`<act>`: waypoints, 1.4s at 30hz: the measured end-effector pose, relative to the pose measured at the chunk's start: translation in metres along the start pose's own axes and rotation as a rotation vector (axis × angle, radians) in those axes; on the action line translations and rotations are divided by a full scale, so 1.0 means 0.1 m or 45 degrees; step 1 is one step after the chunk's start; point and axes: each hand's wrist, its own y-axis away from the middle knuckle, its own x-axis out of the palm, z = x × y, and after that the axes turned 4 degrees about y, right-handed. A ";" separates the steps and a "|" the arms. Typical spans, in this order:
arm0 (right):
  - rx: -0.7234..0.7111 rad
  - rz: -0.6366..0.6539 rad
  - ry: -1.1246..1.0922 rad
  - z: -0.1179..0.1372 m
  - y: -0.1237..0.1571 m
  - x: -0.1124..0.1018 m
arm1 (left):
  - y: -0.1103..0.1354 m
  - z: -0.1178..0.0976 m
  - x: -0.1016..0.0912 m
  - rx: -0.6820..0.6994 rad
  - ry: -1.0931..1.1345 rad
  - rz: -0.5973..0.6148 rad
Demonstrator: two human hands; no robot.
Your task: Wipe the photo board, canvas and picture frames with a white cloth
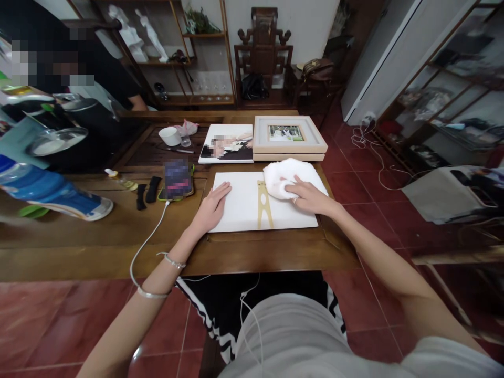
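Note:
A white flat panel [241,202] lies on the wooden table in front of me, with a tan A-shaped stand piece [263,210] on its face. My left hand [212,206] rests on the panel's left edge, fingers stretched out and holding nothing. At the panel's right side, my right hand [309,197] grips a bunched white cloth [291,170] that covers the panel's upper right part. The fingertips press into a fold of the cloth.
Behind the panel are a photo print [232,149] and stacked wooden frames [318,146]. Leftward lie a phone [178,178] with a white cable, a small dropper bottle [120,180] and a big blue bottle [51,191]. Another person's arm [138,102] shows across the table.

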 end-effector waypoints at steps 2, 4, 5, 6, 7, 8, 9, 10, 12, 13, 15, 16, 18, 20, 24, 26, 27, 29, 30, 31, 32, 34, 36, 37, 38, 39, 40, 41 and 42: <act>-0.021 0.051 0.005 0.16 0.24 -0.01 | 0.00 -0.01 0.00 -0.004 -0.003 0.004; -0.042 0.109 0.003 0.35 0.50 -0.02 | 0.00 -0.01 0.00 -0.006 -0.005 0.007; -0.055 0.141 -0.001 0.45 0.61 -0.03 | 0.00 -0.01 0.00 -0.007 -0.005 0.006; -0.073 0.170 -0.007 0.53 0.72 -0.03 | 0.00 -0.01 0.00 -0.009 -0.004 0.005; -0.093 0.190 -0.013 0.60 0.80 -0.04 | 0.00 -0.01 0.00 -0.011 -0.002 0.003; -0.108 0.202 -0.020 0.65 0.87 -0.04 | 0.00 -0.01 0.00 -0.013 0.000 0.001; -0.115 0.204 -0.026 0.68 0.91 -0.05 | 0.00 -0.01 0.00 -0.014 0.002 0.000; -0.108 0.203 -0.033 0.69 0.92 -0.05 | 0.00 -0.01 0.00 -0.014 0.003 0.000; -0.077 0.196 -0.047 0.65 0.87 -0.07 | 0.00 0.00 0.00 -0.013 0.004 0.000; -0.064 0.190 -0.052 0.59 0.80 -0.07 | 0.00 0.00 0.00 -0.013 0.004 0.001; -0.052 0.146 -0.051 0.44 0.61 -0.07 | 0.00 0.00 -0.01 -0.014 0.003 0.006; -0.046 0.108 -0.043 0.35 0.48 -0.06 | 0.00 0.00 -0.01 -0.014 0.003 0.011; -0.026 0.014 -0.017 0.14 0.21 -0.03 | 0.00 0.00 -0.02 -0.012 0.005 0.016; -0.009 -0.087 0.016 -0.03 -0.05 0.02 | 0.00 -0.01 -0.02 -0.009 0.013 0.017; -0.051 -0.273 0.118 -0.18 -0.30 0.14 | 0.00 -0.01 -0.03 -0.013 0.018 0.016; -0.067 -0.266 0.148 -0.11 -0.23 0.18 | 0.01 0.00 -0.03 -0.016 0.018 0.017; -0.070 -0.239 0.149 -0.04 -0.14 0.19 | 0.01 0.00 -0.02 -0.016 0.019 0.016; -0.082 -0.171 0.129 0.15 0.10 0.18 | 0.01 -0.01 -0.02 -0.016 0.019 0.011; -0.092 -0.129 0.112 0.26 0.24 0.18 | 0.01 -0.01 -0.02 -0.016 0.019 0.011; -0.108 -0.097 0.093 0.36 0.39 0.17 | 0.01 -0.01 -0.02 -0.018 0.020 0.013; -0.124 -0.062 0.076 0.46 0.54 0.16 | 0.00 -0.02 -0.02 -0.020 0.021 0.013; -0.146 0.000 0.051 0.62 0.79 0.16 | 0.00 -0.02 -0.02 -0.022 0.022 0.014; -0.147 0.044 0.021 0.69 0.96 0.16 | 0.00 -0.03 -0.02 -0.018 0.018 0.011; -0.138 0.061 0.002 0.69 1.01 0.16 | 0.00 -0.03 -0.02 -0.014 0.015 0.008; -0.123 0.075 -0.022 0.67 1.03 0.16 | 0.00 -0.03 -0.02 -0.010 0.011 0.006; -0.102 0.088 -0.049 0.63 1.01 0.15 | 0.00 -0.03 -0.02 -0.008 0.010 0.004; -0.069 0.094 -0.073 0.58 0.97 0.14 | 0.00 -0.03 -0.02 -0.008 0.010 0.001; -0.034 0.092 -0.092 0.52 0.91 0.12 | 0.00 -0.03 -0.02 -0.009 0.011 0.000; -0.004 0.074 -0.104 0.45 0.83 0.10 | 0.00 -0.03 -0.02 -0.009 0.012 0.001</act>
